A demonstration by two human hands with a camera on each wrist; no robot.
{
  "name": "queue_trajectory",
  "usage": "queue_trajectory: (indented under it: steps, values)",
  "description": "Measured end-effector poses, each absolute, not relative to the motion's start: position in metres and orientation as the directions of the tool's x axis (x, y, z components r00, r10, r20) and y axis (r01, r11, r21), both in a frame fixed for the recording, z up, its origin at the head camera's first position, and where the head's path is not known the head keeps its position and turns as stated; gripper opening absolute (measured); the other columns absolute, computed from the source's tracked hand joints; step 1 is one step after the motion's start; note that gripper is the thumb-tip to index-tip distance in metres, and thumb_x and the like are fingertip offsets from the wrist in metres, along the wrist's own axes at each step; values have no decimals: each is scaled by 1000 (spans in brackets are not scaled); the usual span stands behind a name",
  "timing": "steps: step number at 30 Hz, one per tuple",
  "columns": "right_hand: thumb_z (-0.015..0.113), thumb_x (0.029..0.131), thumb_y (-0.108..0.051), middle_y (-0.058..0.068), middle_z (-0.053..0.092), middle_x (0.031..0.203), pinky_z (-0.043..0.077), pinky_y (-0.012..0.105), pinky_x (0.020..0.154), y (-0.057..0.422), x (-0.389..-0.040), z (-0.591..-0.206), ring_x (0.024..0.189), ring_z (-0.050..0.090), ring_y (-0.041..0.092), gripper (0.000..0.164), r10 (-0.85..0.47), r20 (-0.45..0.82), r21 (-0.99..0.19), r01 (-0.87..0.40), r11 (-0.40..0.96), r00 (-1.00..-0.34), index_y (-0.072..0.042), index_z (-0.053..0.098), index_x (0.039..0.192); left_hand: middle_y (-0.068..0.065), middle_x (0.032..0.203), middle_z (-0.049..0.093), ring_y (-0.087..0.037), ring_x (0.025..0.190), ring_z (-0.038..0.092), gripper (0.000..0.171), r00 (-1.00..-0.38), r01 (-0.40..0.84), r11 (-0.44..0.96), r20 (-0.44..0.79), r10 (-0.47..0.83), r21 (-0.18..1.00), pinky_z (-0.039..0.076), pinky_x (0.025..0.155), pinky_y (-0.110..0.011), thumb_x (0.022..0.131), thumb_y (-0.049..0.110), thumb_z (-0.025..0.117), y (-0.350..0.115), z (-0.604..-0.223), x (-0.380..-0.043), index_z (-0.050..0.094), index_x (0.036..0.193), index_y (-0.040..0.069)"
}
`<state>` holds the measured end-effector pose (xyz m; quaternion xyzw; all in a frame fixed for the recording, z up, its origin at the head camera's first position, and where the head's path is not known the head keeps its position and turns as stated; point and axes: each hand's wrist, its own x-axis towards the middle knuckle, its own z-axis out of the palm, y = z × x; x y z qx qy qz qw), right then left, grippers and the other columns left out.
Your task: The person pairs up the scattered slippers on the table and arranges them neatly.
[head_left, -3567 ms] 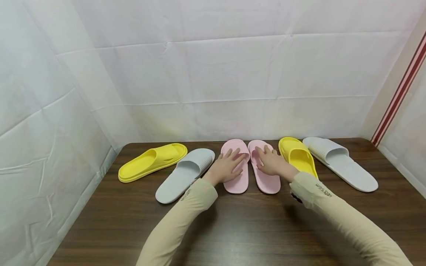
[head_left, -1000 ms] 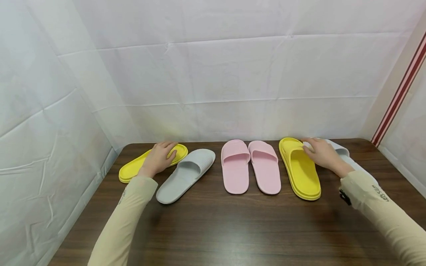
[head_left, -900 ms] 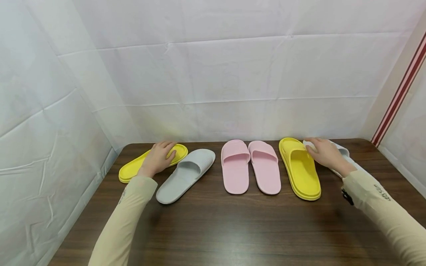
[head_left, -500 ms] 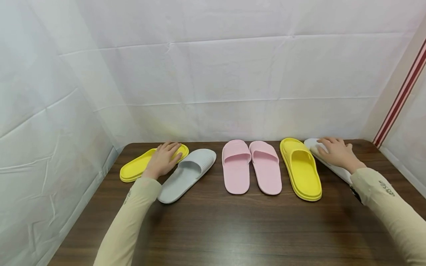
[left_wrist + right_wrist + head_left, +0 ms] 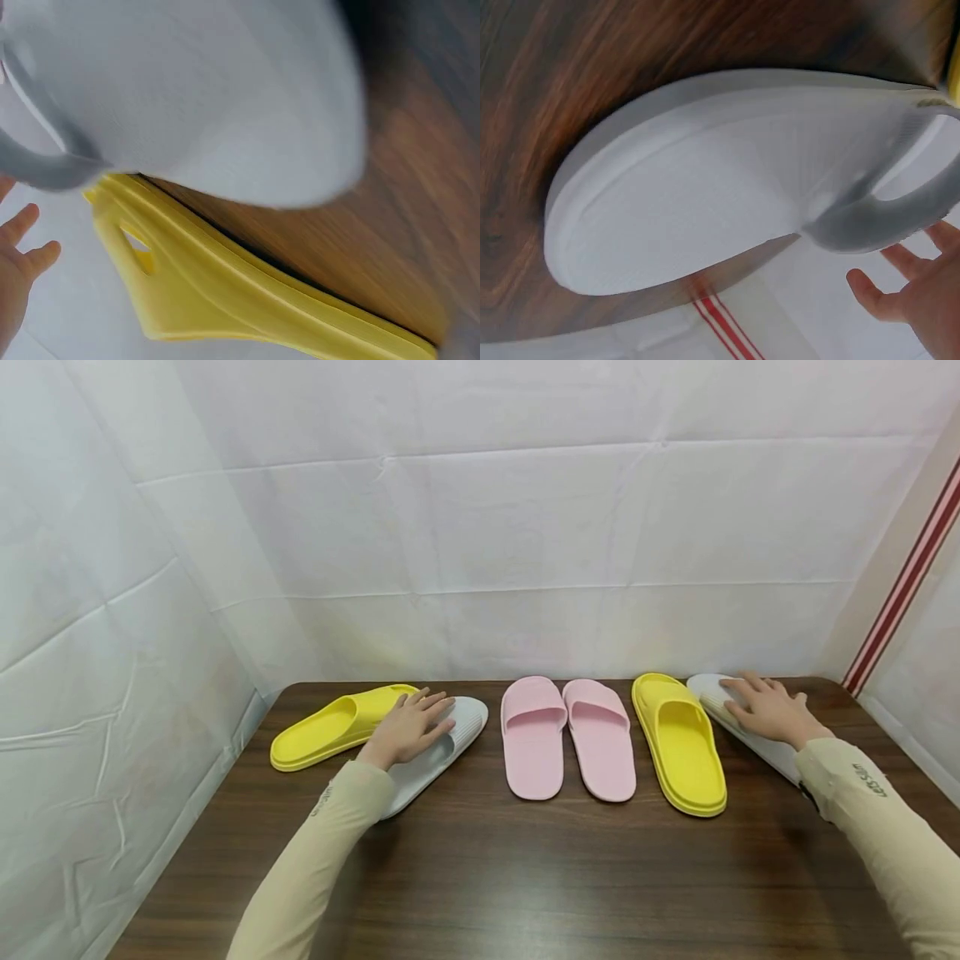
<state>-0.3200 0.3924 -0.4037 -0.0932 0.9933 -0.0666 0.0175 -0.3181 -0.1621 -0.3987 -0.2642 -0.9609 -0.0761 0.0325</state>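
Observation:
My left hand (image 5: 407,728) lies over the left light-grey slipper (image 5: 468,718), its fingers spread and pointing at the strap. In the left wrist view that slipper's sole (image 5: 225,105) fills the top, with the fingertips (image 5: 21,223) close to its strap. On the far right, my right hand (image 5: 772,712) is over the other light-grey slipper (image 5: 703,683), fingers extended. The right wrist view has this slipper (image 5: 675,202) with its open strap and the fingers (image 5: 870,292) beside it. Whether either hand touches its slipper I cannot tell. Neither hand grips anything.
One yellow slipper (image 5: 311,739) lies at the left, behind my left hand. Two pink slippers (image 5: 532,764) stand side by side mid-table. Another yellow slipper (image 5: 690,764) is between them and the right grey one. The brown wooden table (image 5: 525,877) meets a white cloth wall (image 5: 525,527).
Both hands were over the pink slippers, then moved apart. The left went to the left yellow slipper, then right onto the grey one. The right slid further right over its grey slipper.

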Motion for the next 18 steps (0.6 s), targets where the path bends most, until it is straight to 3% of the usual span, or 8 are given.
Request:
queue_trajectory:
  steps: [8,18]
  values:
    - [35,89,-54,26,17,144,15,79,81,400,-324,-404,117,23,60,67,-220,-82,-90,-213,973,-972,-16,17,142,-4,142,36,-31,133,27,58,-826,562,823,106,553,85,19,105,-56,89,53,37,-148,-399,-317,34,138,23]
    - [39,87,-57,23,15,145,16,79,80,404,-323,-403,112,22,67,74,-239,-128,-70,-231,970,-963,-18,10,143,-4,145,31,-33,130,32,58,-799,600,799,71,597,31,24,102,-58,89,50,40,-147,-403,-314,32,139,24]
